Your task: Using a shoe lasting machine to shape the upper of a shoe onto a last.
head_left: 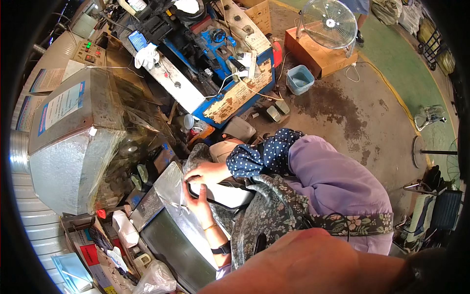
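Observation:
A glossy white oblong piece with a dark rim (230, 195) rests over my lap, against a dark floral apron (269, 210). My right hand (209, 172), below a navy polka-dot oversleeve (259, 156), curls its fingers over the far end of the piece. From the other side my left hand (199, 208), with a dark band on its wrist, closes on the same end, thumb raised along the rim. Both hands hide part of that end. Just beyond them lies a clear plastic sheet (170, 188) on a slanted surface.
A grey metal hood (73, 161) stands at the left, above a tray of odds and ends (105, 259). Ahead is a blue-framed machine (215, 54). Farther right are a blue bin (299, 81), a fan (329, 23) on an orange box, and a wet floor patch.

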The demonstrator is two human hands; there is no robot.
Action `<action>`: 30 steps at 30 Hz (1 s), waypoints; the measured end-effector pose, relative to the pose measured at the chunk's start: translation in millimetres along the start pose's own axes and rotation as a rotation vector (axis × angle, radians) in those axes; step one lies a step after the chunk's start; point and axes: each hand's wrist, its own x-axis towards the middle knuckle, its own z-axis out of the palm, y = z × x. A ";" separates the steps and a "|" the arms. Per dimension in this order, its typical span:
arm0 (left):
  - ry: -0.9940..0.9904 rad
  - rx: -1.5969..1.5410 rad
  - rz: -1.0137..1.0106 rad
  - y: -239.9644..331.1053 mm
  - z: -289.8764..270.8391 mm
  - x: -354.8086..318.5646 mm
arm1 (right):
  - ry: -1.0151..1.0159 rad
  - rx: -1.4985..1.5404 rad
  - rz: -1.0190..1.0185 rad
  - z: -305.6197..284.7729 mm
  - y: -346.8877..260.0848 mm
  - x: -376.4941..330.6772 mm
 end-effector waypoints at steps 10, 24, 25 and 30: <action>0.009 0.273 -0.065 -17.4 -16.8 8.7 | 0.146 0.004 -0.063 37.7 57.2 -8.2; -0.049 -0.421 -0.292 -41.5 -19.6 14.0 | 0.123 0.042 0.417 46.7 92.4 -38.2; -0.034 -0.434 -0.306 -43.6 -23.1 17.2 | 0.110 0.051 0.409 48.8 94.5 -30.7; -0.035 -0.408 -0.265 -52.4 -23.1 15.5 | -0.202 -0.794 0.039 35.6 31.2 -16.4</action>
